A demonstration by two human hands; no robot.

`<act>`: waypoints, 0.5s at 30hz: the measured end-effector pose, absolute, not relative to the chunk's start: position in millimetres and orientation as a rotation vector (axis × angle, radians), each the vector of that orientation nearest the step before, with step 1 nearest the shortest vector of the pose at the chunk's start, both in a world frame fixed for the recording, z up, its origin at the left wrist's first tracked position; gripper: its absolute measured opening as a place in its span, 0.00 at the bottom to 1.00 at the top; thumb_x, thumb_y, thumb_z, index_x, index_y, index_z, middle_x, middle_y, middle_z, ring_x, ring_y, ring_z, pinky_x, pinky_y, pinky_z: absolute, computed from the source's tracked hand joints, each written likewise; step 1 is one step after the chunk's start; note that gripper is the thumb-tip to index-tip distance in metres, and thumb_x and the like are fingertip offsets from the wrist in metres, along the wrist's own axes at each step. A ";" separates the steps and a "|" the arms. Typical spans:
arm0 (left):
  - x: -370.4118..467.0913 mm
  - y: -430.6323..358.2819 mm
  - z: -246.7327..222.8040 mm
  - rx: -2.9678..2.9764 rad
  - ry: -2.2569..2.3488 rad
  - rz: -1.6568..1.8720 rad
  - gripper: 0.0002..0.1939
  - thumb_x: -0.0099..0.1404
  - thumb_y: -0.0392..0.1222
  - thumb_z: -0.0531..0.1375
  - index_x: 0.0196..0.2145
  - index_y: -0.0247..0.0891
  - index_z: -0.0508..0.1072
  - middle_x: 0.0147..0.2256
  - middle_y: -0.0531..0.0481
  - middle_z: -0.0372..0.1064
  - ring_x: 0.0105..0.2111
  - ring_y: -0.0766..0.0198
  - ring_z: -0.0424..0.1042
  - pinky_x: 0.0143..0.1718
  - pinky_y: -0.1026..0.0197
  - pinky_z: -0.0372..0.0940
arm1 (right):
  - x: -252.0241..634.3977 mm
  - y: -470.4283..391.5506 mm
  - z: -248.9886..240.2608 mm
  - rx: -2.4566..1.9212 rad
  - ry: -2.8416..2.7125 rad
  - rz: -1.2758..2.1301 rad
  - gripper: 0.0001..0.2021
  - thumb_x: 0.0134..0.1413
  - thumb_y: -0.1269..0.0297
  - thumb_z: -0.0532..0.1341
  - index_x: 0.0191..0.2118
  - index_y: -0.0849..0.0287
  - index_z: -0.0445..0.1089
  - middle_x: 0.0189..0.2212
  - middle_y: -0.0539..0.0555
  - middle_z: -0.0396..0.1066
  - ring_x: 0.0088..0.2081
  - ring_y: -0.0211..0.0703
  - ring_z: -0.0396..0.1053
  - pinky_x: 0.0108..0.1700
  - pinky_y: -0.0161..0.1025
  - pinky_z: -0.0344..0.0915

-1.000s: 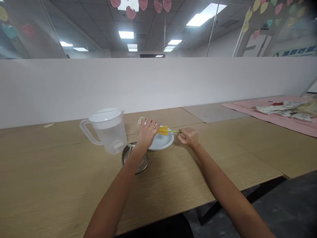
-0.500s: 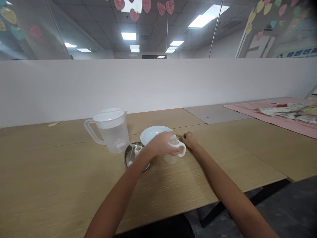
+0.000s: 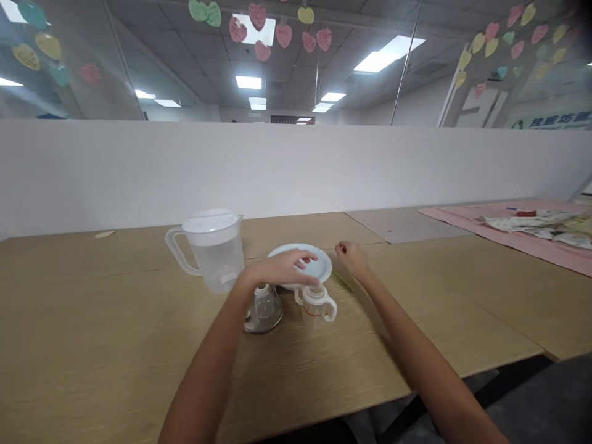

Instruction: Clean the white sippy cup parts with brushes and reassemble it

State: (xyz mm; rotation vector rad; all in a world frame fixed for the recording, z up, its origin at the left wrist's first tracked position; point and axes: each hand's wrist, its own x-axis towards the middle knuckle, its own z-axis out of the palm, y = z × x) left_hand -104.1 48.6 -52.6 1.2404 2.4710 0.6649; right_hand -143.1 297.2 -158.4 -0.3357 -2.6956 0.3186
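Observation:
My left hand [image 3: 289,266] is open, fingers apart, over the near edge of a white plate [image 3: 327,265]. Just below its fingers, a clear bottle with two white handles and red lettering [image 3: 313,311] stands upright, its top uncovered. My right hand [image 3: 354,258] is closed with curled fingers, right of the plate; whatever it may hold is hidden. Beneath it, a thin yellow-green stick [image 3: 342,282] lies on the table. Partly behind my left wrist, a small clear bottle [image 3: 264,303] sits on a round metal tray [image 3: 266,328].
A lidded clear pitcher [image 3: 217,256] with a white handle stands left of the tray. A pink cloth [image 3: 448,216] with patterned fabric on it lies at the far right. A flat pale piece [image 3: 105,234] rests at the back left. A white wall [image 3: 287,166] rises behind the table.
My left hand has let go of the two-handled bottle, which now stands on the table. My right hand has come off the yellow-green stick, which lies turned nearer to me.

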 end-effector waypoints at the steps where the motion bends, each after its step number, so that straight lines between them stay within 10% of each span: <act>1: -109.7 37.9 -47.0 1.193 2.505 0.762 0.30 0.56 0.58 0.55 0.52 0.39 0.63 0.51 0.46 0.63 0.47 0.60 0.65 0.45 0.64 0.61 | -147.3 294.0 -148.8 -0.335 -2.613 0.386 0.18 0.61 0.63 0.45 0.39 0.61 0.71 0.34 0.56 0.72 0.34 0.40 0.67 0.30 0.33 0.54; 8: -162.6 -7.8 -73.8 0.294 2.725 0.298 0.07 0.53 0.38 0.55 0.24 0.30 0.69 0.25 0.43 0.69 0.29 0.59 0.69 0.32 0.61 0.65 | -180.0 244.4 -117.5 0.120 -3.038 0.806 0.15 0.57 0.64 0.50 0.43 0.63 0.70 0.29 0.56 0.72 0.22 0.35 0.66 0.26 0.30 0.59; 15: -172.6 -1.9 -103.9 0.200 2.549 0.336 0.03 0.50 0.32 0.55 0.24 0.31 0.68 0.19 0.48 0.66 0.22 0.64 0.69 0.26 0.66 0.65 | -184.3 226.0 -140.4 0.091 -3.174 0.722 0.09 0.47 0.71 0.57 0.31 0.69 0.74 0.22 0.58 0.71 0.18 0.37 0.65 0.24 0.32 0.61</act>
